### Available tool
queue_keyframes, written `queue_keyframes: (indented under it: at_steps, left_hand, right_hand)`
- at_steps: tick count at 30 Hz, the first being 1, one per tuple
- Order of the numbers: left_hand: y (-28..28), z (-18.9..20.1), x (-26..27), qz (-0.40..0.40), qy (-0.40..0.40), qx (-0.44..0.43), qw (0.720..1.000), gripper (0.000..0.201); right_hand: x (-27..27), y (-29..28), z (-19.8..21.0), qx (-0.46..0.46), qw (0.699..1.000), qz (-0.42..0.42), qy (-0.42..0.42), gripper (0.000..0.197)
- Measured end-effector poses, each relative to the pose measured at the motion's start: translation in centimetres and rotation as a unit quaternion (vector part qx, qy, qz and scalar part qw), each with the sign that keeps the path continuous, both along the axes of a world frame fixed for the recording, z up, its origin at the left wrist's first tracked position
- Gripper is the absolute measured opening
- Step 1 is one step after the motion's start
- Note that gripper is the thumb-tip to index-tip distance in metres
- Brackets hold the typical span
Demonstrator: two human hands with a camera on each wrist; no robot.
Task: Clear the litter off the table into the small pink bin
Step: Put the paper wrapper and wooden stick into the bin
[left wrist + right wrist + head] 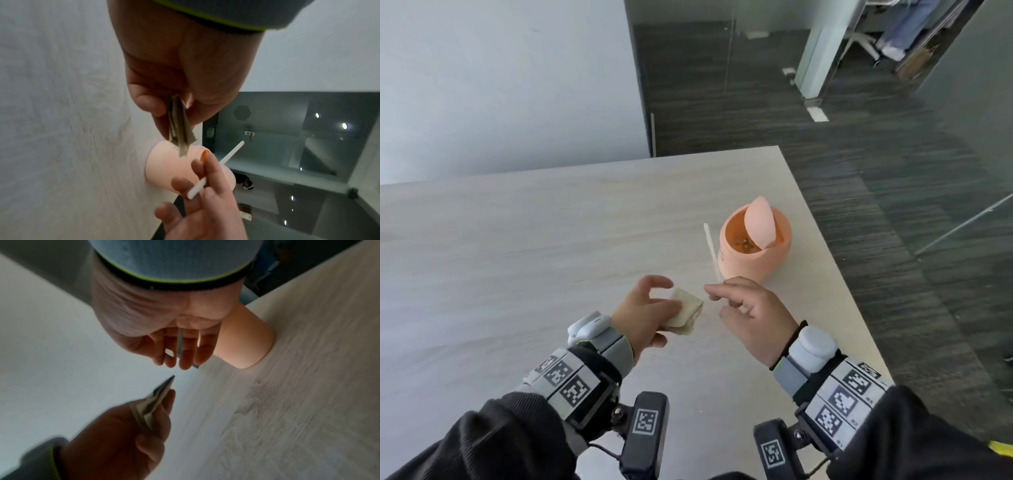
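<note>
The small pink bin (755,236) stands near the table's right edge, its swing lid tilted up, with brown scraps inside. My left hand (654,303) hovers above the table just in front of the bin, and its thumb and fingers pinch a folded beige paper (686,310). Beside it, my right hand (724,296) grips a thin white stick (710,250) that points up past the bin's left side. In the left wrist view the folded paper (180,129) hangs in front of the bin (174,165), and the stick (222,164) runs between the right hand's fingers. The right wrist view shows the bin (246,344) behind my right hand's fingers (185,353).
The pale wooden table (517,257) ends at its right edge (835,274) just beyond the bin, with dark carpet (911,205) below. A grey wall (500,85) runs behind the table's far edge. Glass partitions stand further back.
</note>
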State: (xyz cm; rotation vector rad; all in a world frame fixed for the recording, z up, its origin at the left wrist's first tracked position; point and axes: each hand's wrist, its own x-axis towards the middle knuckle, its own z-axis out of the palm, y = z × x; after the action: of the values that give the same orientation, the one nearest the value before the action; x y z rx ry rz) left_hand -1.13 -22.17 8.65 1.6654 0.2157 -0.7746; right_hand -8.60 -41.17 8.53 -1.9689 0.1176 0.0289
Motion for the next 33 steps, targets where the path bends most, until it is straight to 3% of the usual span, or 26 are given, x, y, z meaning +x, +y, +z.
queue_keyframes:
  at_steps: [2, 4, 6, 10, 14, 23, 26, 29, 33]
  left_hand:
    - [-0.6, 0.1, 0.2, -0.017, -0.044, 0.033, 0.998, 0.016]
    - [-1.3, 0.3, 0.3, -0.050, -0.073, 0.061, 0.994, 0.022]
    - [-2.0, 0.8, 0.4, -0.072, -0.084, 0.080, 0.991, 0.027]
    - [-4.1, 2.1, 0.5, -0.132, -0.110, 0.079, 0.982, 0.015]
    - [-5.8, 2.5, 1.0, -0.175, -0.180, 0.132, 0.959, 0.017]
    - [-7.7, 2.8, 4.2, -0.165, -0.205, 0.200, 0.944, 0.034]
    - [-8.8, 2.3, 5.9, -0.184, -0.201, 0.228, 0.935, 0.040]
    - [-10.2, 2.0, 7.5, -0.197, -0.202, 0.256, 0.924, 0.044]
    - [-10.4, 1.8, 8.9, -0.230, -0.181, 0.259, 0.921, 0.046]
  right_hand:
    - [-0.1, -0.7, 0.6, 0.093, 0.994, -0.051, 0.040, 0.034]
    - [0.2, -0.9, 1.3, 0.167, 0.980, -0.076, 0.075, 0.029]
    - [0.6, -1.0, 1.6, 0.190, 0.975, -0.086, 0.084, 0.027]
    - [1.8, -1.2, 1.3, 0.218, 0.966, -0.089, 0.111, 0.029]
    - [2.8, -1.1, 1.6, 0.275, 0.948, -0.100, 0.128, 0.027]
    - [3.7, -3.4, 0.6, 0.251, 0.956, -0.078, 0.128, 0.034]
    - [3.0, -4.6, 0.8, 0.214, 0.963, -0.125, 0.106, 0.026]
    - [2.4, -6.5, 0.7, 0.163, 0.970, -0.171, 0.058, 0.030]
    - [2.6, -8.6, 0.1, 0.143, 0.956, -0.255, 0.006, 0.035]
